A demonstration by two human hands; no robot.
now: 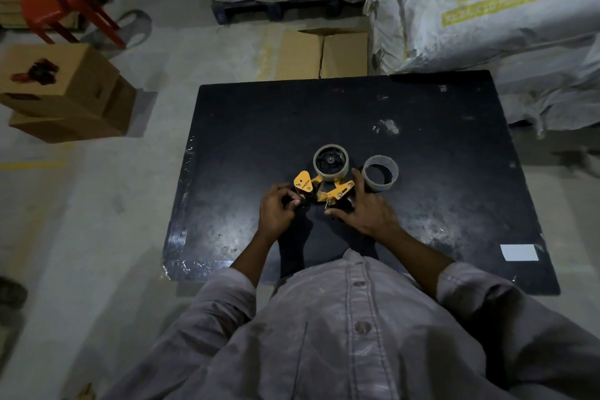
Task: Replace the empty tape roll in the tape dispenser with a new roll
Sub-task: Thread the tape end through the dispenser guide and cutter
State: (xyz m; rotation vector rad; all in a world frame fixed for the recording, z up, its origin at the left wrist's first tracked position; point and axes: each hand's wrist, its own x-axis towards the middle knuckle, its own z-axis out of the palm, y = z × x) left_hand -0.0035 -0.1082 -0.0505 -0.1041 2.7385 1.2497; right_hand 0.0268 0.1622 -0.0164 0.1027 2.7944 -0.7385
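One tape dispenser [324,187], yellow, lies flat on the black desk [324,117], a little near of centre. One tape roll [344,169] sits on its wheel at the far end. One empty core [381,188] stands just right of it, open end up. Two hands are in. The left hand [276,209] has its fingers curled onto the dispenser's dark near-left end. The right hand [367,208] rests against the right side, fingers spread and fairly straight, just beside the core. One white label [518,252] lies at the near right corner. The desk's far half is bare right to its edge. Two stacked boxes [61,88] sit on the floor, well left.
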